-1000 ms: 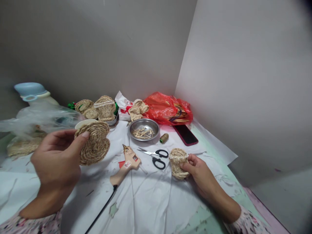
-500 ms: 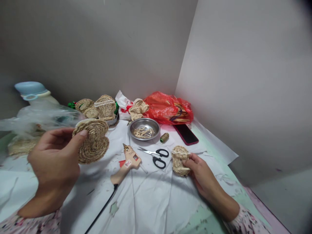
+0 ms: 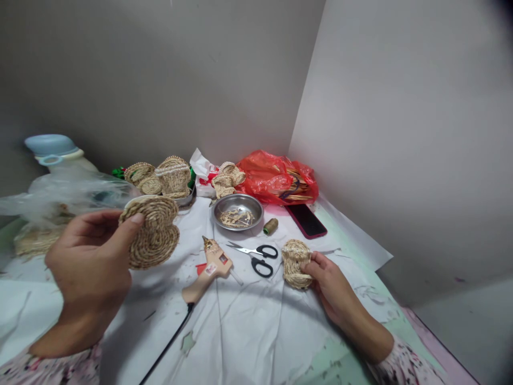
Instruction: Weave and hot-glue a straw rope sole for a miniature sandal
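My left hand (image 3: pixel 94 251) pinches a coiled straw piece (image 3: pixel 154 235), shaped like a figure eight, between thumb and fingers, raised above the table at left. A smaller woven straw piece (image 3: pixel 296 264), with a row of white beads across its upper part, is gripped at its right edge by my right hand (image 3: pixel 326 278). Between the hands lie a beige hot glue gun (image 3: pixel 210 270) with a black cord and a pair of black-handled scissors (image 3: pixel 256 256), blades pointing left. Neither hand touches these tools.
Behind them stand a steel bowl (image 3: pixel 218 216) with straw scraps, a thread spool (image 3: pixel 270 226) and a phone (image 3: pixel 306 221). A red plastic bag (image 3: pixel 260 174) holds straw strips. More woven pieces (image 3: pixel 174 176) sit at the back; a blue-capped bottle (image 3: pixel 52 147) and clear plastic bag (image 3: pixel 76 187) are left.
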Action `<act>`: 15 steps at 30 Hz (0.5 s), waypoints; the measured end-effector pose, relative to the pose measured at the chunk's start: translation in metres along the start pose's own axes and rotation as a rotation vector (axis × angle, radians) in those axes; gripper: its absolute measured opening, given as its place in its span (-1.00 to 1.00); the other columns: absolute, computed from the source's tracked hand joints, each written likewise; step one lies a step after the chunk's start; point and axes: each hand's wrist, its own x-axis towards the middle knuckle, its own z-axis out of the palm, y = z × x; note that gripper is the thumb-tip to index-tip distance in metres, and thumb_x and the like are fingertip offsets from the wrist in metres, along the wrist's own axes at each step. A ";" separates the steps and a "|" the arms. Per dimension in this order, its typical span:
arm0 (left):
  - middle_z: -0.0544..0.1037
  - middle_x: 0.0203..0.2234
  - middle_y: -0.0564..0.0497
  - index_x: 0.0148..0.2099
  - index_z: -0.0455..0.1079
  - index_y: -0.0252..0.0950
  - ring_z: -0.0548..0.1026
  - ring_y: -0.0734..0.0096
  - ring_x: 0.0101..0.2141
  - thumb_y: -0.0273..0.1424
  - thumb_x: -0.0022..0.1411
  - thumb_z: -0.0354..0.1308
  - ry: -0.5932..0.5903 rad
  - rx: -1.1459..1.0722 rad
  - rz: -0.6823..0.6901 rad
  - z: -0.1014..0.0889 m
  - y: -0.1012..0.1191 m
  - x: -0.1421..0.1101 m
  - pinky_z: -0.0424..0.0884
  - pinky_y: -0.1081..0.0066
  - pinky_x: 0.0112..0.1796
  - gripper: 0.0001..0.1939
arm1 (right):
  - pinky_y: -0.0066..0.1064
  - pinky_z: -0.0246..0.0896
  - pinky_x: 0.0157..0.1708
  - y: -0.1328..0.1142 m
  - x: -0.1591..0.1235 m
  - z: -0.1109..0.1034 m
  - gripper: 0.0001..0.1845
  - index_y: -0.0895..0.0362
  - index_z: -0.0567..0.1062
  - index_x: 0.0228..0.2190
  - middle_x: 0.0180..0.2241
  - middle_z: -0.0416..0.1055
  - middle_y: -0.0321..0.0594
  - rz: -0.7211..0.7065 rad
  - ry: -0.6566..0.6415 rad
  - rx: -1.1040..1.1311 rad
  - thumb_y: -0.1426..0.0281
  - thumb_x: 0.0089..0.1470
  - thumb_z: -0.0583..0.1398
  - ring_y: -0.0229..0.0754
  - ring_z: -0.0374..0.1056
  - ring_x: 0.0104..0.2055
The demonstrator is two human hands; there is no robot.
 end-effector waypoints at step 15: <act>0.48 -0.50 0.12 -0.34 0.47 -0.30 0.38 0.50 -0.50 -0.39 -0.26 0.38 0.014 -0.091 -0.050 0.000 0.003 0.000 0.31 0.41 -0.39 -0.68 | -0.36 0.24 -0.34 0.003 0.003 -0.003 -0.74 0.13 0.49 -0.36 -0.47 0.49 -0.30 0.012 0.027 0.018 0.48 -0.22 0.29 -0.15 0.39 -0.40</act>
